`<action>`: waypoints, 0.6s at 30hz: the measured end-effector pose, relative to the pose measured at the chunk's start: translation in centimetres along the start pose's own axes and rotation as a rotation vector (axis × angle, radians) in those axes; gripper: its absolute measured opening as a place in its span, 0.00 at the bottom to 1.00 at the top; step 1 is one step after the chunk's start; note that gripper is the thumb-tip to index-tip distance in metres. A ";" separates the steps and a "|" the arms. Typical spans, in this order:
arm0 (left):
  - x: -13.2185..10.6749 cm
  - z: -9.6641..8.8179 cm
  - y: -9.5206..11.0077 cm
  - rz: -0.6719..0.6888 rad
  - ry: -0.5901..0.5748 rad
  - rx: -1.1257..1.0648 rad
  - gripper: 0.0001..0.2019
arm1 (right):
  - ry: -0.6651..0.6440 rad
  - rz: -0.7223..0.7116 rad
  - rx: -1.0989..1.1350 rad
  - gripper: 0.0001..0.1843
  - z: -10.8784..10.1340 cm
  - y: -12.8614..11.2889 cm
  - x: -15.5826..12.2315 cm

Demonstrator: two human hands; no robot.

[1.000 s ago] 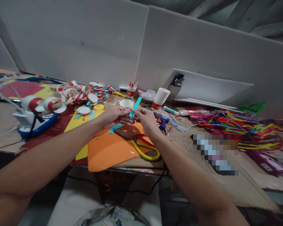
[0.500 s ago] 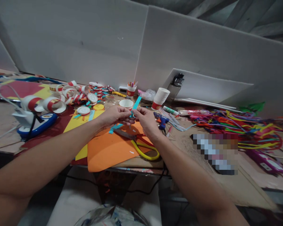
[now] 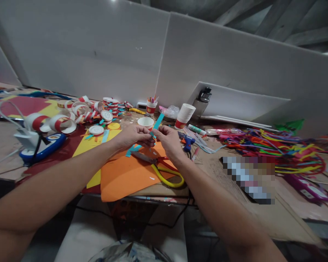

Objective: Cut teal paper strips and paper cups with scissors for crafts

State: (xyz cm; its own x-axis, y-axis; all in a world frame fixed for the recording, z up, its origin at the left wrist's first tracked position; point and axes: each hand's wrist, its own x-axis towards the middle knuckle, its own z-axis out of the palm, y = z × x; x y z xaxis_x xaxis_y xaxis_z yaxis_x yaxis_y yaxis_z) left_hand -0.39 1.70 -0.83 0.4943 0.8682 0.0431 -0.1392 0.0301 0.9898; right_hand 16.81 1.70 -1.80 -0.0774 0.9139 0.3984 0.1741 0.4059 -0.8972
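Observation:
A narrow turquoise paper strip (image 3: 159, 120) slants upward between my two hands. My left hand (image 3: 136, 137) pinches near its lower end, fingers pressed together. My right hand (image 3: 167, 139) grips the strip with thumb and forefinger, almost touching the left. Below them lie scissors with a yellow and red handle (image 3: 168, 179), on an orange paper sheet (image 3: 127, 180). More turquoise paper pieces (image 3: 132, 150) rest by the blades. Just behind the hands stands a white paper cup (image 3: 145, 122).
Stacked paper cups (image 3: 184, 115) and a dark bottle (image 3: 202, 102) stand at the back. Right are a blue glue gun (image 3: 188, 143), colourful pipe cleaners (image 3: 278, 143) and a pixelated object (image 3: 248, 180). Left are curled cup strips (image 3: 61, 123) and a blue-and-white power strip (image 3: 43, 148).
Both hands keep hold of the turquoise strip, with only tiny finger shifts. The camera view has tilted slightly; the things on the table stay put.

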 end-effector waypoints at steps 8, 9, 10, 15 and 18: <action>-0.1 0.1 0.0 -0.002 0.011 0.000 0.16 | 0.012 0.010 -0.008 0.18 0.0 0.0 0.0; -0.1 0.2 0.0 -0.006 0.009 0.003 0.16 | 0.010 0.012 -0.006 0.17 0.0 0.0 0.0; -0.1 0.2 0.0 -0.011 0.005 0.007 0.16 | 0.006 0.016 -0.002 0.16 0.0 0.0 0.0; -0.1 -0.3 -0.2 -0.055 -0.027 0.036 0.15 | -0.021 0.089 0.053 0.13 0.0 -0.1 0.1; 0.0 -0.8 -0.4 -0.113 -0.054 0.110 0.17 | -0.024 0.125 0.077 0.13 -0.1 -0.2 0.0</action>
State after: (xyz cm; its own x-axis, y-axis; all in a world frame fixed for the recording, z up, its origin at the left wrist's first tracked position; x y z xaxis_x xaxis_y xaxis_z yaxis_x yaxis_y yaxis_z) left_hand -0.99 2.12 -1.30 0.5471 0.8346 -0.0647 0.0127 0.0690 0.9975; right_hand 16.87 1.68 -1.62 -0.0832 0.9568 0.2786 0.1080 0.2866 -0.9519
